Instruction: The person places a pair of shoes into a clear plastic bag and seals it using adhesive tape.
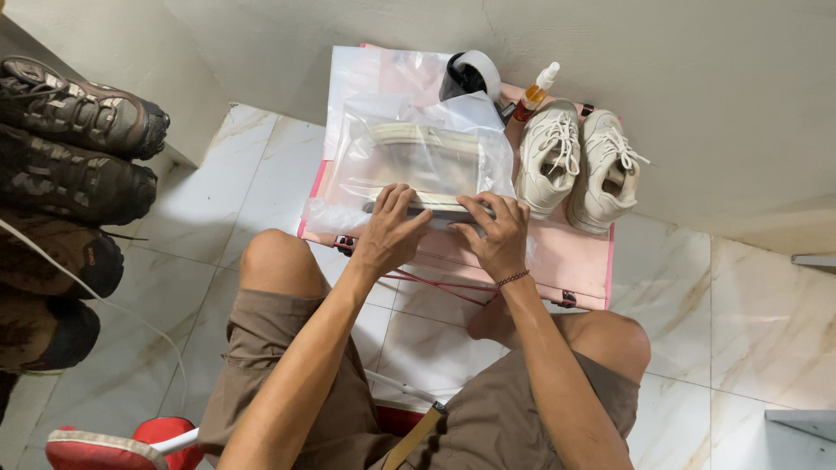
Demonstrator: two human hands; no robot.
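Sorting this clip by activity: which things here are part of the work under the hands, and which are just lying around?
In hand:
left hand and right hand, both pressing the near edge of the clear plastic bag
pale shoe inside the bag
pink table beneath it

Lying about:
pair of white sneakers
tape dispenser
spray bottle
dark boots by the wall
red stool

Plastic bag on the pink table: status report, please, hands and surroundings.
Both hands, left and right, pressing the plastic bag edge. Shoe inside. White sneakers beside; nothing blocking.
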